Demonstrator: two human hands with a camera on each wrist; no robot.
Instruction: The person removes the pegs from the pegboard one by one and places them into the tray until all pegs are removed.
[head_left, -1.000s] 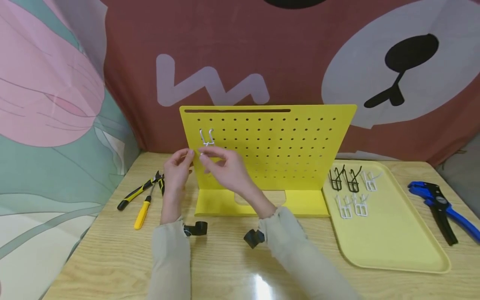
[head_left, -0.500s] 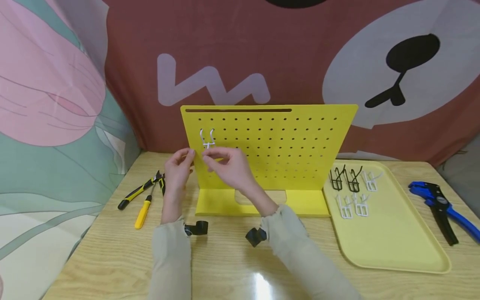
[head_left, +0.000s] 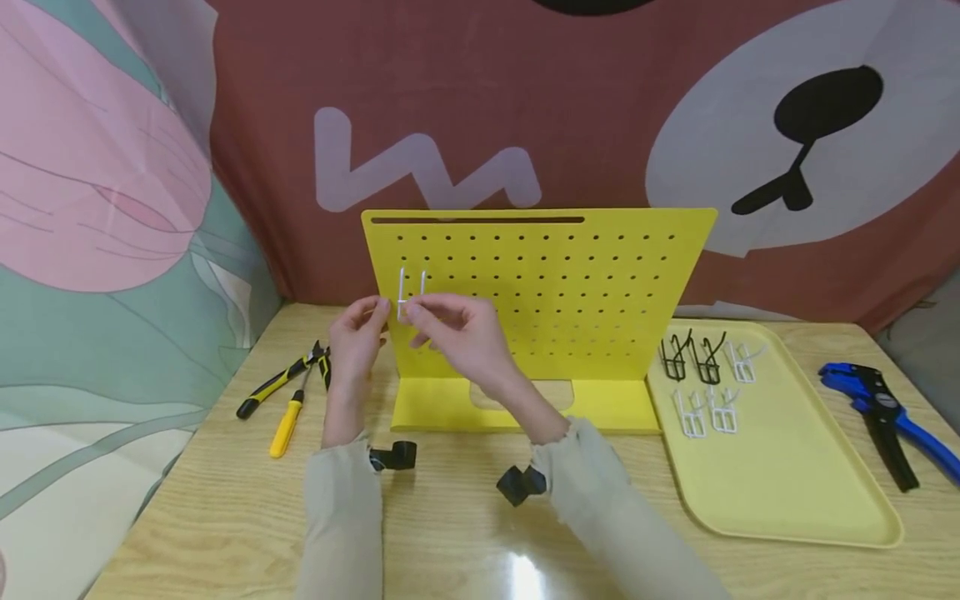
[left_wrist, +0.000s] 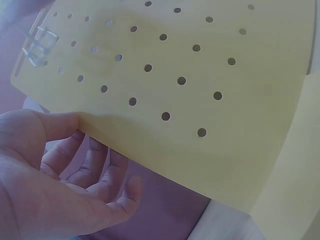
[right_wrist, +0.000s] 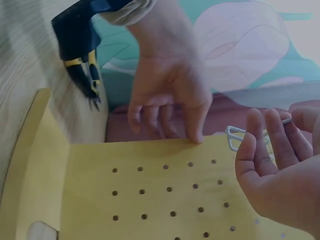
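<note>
A yellow pegboard stands upright on its base. At its left edge my left hand grips the board, thumb on the front and fingers behind, as the left wrist view shows. My right hand pinches a white wire pegboard hook in front of the upper left holes. The hook's two prongs point upward; whether they touch the board I cannot tell. In the right wrist view, fingers partly cover the hook.
On the right, a yellow tray carries black hooks and several white hooks. Beyond it lies a blue-handled tool. Cutting pliers and a yellow-handled screwdriver lie to the left. A printed cloth hangs behind.
The white hook has dropped slightly from the second row of holes and its tilt has changed, so its prongs now look straight. My left hand stays at the board's edge.
</note>
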